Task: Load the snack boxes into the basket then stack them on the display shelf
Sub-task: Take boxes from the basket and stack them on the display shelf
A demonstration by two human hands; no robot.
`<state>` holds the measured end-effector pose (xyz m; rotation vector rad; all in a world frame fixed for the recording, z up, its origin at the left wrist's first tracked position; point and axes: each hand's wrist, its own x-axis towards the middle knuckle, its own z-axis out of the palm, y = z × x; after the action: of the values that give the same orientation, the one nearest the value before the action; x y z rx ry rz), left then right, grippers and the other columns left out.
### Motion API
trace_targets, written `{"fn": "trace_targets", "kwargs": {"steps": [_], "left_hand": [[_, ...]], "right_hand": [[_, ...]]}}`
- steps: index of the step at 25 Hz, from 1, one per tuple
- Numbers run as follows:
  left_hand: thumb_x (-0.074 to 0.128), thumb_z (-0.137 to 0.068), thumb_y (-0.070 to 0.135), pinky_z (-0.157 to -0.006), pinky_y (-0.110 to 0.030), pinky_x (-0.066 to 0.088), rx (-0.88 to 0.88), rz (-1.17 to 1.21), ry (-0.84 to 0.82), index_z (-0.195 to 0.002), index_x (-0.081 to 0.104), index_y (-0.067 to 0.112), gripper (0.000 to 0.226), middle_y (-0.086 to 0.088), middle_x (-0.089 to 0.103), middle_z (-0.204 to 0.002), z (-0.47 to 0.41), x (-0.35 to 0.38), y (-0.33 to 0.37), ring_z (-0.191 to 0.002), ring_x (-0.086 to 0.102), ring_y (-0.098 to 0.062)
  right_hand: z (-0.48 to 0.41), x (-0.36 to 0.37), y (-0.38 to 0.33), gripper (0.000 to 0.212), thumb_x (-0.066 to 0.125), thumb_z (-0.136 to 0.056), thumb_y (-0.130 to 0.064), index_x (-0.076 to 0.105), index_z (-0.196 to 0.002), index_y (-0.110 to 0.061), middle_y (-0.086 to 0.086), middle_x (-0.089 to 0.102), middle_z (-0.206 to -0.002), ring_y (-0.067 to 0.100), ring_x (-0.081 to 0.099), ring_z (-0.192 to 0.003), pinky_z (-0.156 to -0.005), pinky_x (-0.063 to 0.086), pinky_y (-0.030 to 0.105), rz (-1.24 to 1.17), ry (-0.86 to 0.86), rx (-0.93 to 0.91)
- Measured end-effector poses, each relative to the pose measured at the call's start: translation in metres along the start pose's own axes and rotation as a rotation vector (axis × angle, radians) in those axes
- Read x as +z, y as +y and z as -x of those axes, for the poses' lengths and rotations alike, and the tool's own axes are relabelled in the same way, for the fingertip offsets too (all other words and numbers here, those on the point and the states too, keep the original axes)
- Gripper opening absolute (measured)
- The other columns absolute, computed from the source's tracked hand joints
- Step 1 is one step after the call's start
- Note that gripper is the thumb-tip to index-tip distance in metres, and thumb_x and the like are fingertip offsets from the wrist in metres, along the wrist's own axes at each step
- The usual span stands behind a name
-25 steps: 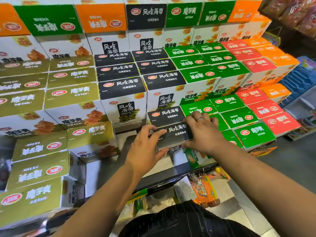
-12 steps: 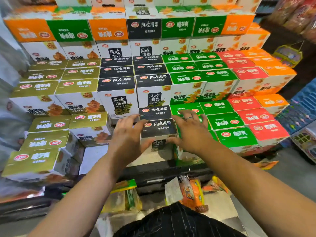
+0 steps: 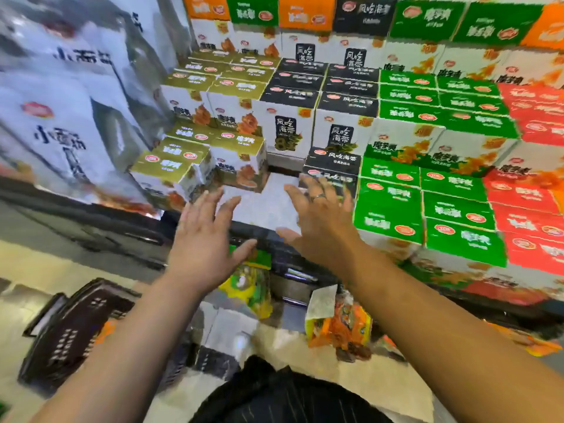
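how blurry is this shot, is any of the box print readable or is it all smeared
Head view: heavy motion blur and blocky smearing throughout, worst on the white bags at left and the basket. Print on the black boxes is partly legible, on the green boxes mostly mush. Left hand and right hand have soft edges. The wide-angle lens bends the box rows.

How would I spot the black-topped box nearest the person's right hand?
Find the stepped display shelf of snack boxes; follow its black column down between olive boxes and green boxes. It is the lowest, frontmost black box, just behind the right hand, with bare shelf on its left.
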<state>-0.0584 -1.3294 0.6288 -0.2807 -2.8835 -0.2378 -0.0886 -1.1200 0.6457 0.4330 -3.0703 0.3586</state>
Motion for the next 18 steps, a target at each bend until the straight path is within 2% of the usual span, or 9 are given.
{"fn": "trace_targets", "kwargs": {"steps": [3,7,10,13,16,18], "left_hand": [[0.046,-0.077,0.064,-0.110,-0.057,0.036,-0.167,-0.051,-0.022,-0.136,0.051,0.012,0.079,-0.018,0.048,-0.142,0.059,-0.013,-0.026,-0.132,0.045,-0.039],[0.059,-0.076,0.059,-0.113,-0.054,0.032,-0.383,-0.069,-0.048,-0.139,0.048,0.017,0.077,-0.013,0.045,-0.146,0.130,-0.028,-0.064,-0.135,0.042,-0.035],[0.072,-0.077,0.052,-0.115,-0.052,0.031,-0.524,-0.076,-0.031,-0.141,0.047,0.018,0.077,-0.014,0.043,-0.148,0.183,-0.041,-0.096,-0.137,0.040,-0.035],[0.077,-0.074,0.049,-0.112,-0.054,0.034,-0.649,-0.063,-0.023,-0.140,0.048,0.017,0.079,-0.015,0.046,-0.146,0.236,-0.052,-0.136,-0.135,0.042,-0.036],[0.073,-0.074,0.051,-0.107,-0.055,0.039,-0.735,-0.067,-0.027,-0.139,0.050,0.014,0.078,-0.017,0.049,-0.141,0.291,-0.061,-0.181,-0.129,0.047,-0.038],[0.059,-0.076,0.058,-0.106,-0.055,0.041,-0.773,-0.076,-0.040,-0.137,0.051,0.012,0.077,-0.018,0.051,-0.138,0.328,-0.068,-0.212,-0.127,0.049,-0.040]], "right_hand": [[0.009,0.016,-0.048,0.078,0.057,-0.086,-0.059,0.025,-0.151,-0.033,-0.001,0.016,-0.162,0.024,0.008,-0.149,-0.116,0.004,0.056,-0.041,-0.013,-0.134],[0.017,0.037,-0.111,0.078,0.054,-0.089,-0.059,0.022,-0.153,-0.030,0.002,0.016,-0.162,0.027,0.008,-0.149,-0.116,0.004,0.058,-0.048,-0.091,-0.316],[0.027,0.054,-0.168,0.077,0.050,-0.091,-0.059,0.016,-0.154,-0.032,0.001,0.009,-0.163,0.025,0.002,-0.150,-0.116,0.003,0.057,-0.035,-0.176,-0.429],[0.037,0.073,-0.231,0.076,0.049,-0.091,-0.060,0.014,-0.154,-0.033,-0.001,0.006,-0.164,0.023,0.000,-0.150,-0.117,0.003,0.054,-0.018,-0.218,-0.520],[0.050,0.101,-0.293,0.078,0.049,-0.090,-0.063,0.014,-0.154,-0.034,-0.002,0.007,-0.163,0.022,0.002,-0.150,-0.117,0.005,0.052,0.004,-0.279,-0.542],[0.063,0.122,-0.339,0.076,0.049,-0.087,-0.064,0.024,-0.152,-0.032,0.000,0.017,-0.161,0.025,0.013,-0.148,-0.116,0.013,0.052,-0.015,-0.282,-0.561]]}}
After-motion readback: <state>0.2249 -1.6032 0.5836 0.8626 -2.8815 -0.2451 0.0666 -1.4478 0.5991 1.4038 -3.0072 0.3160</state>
